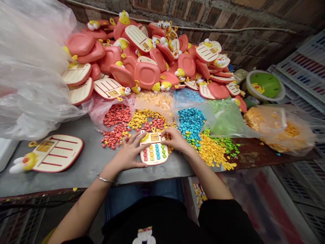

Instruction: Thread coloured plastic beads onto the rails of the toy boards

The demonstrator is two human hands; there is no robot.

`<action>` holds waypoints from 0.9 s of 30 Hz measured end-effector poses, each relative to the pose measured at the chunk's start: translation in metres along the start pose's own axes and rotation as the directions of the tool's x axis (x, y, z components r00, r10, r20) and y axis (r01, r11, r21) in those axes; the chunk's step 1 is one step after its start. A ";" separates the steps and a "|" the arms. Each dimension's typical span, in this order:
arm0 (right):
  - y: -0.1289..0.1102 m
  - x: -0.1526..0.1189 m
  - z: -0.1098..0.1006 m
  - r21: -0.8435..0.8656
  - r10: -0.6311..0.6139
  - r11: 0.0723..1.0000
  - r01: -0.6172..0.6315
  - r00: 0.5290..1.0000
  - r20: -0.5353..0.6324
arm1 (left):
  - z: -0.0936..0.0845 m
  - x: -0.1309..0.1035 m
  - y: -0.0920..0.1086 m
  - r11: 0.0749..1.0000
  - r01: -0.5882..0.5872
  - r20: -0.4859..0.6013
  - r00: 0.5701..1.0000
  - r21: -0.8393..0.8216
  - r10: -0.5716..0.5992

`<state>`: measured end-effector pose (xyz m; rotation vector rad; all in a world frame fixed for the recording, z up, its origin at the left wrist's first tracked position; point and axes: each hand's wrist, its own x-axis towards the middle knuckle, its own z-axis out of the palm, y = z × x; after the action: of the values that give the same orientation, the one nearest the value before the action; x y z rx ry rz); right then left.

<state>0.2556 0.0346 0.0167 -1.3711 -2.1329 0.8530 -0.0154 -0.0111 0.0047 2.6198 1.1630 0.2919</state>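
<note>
On the grey table in front of me lies a cream toy board (153,159) with columns of red, yellow, blue and green pieces. My left hand (130,151) rests on its left side, fingers spread over the top left part, thumb at the lower left edge. At the board's upper right edge my right hand (175,139) has thumb and index finger close together; whatever is between them is too small to make out. Just beyond the board are heaps of red pieces (116,117), yellow pieces (139,118) and blue pieces (191,120).
A second board (57,153) without pieces lies at the left. Red-backed boards (147,74) are piled at the back. Clear plastic (33,67) fills the left. Yellow pieces (214,150), a bag of orange pieces (286,128) and a green bowl (265,84) are on the right.
</note>
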 end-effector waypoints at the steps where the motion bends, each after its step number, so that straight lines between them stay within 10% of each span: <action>1: 0.001 -0.005 -0.008 0.039 -0.012 0.999 0.011 0.999 0.039 | 0.000 0.000 0.000 1.000 0.004 0.001 1.000 -0.003 -0.004; 6: 0.017 -0.036 -0.030 -0.098 0.085 0.991 -0.093 0.993 -0.088 | 0.001 0.000 0.000 1.000 0.010 0.004 1.000 -0.007 -0.010; 14: 0.024 -0.061 -0.004 -0.540 0.129 0.817 -0.203 0.977 -0.172 | 0.002 0.000 -0.002 1.000 -0.010 -0.007 1.000 0.002 0.010; 27: 0.027 -0.063 0.014 -0.547 -0.068 0.835 -0.053 0.978 -0.198 | 0.002 0.001 -0.002 1.000 -0.001 -0.005 1.000 0.019 0.001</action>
<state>0.2878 -0.0180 -0.0158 -1.6305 -2.3005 0.0551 -0.0160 -0.0095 0.0021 2.6370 1.1722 0.2886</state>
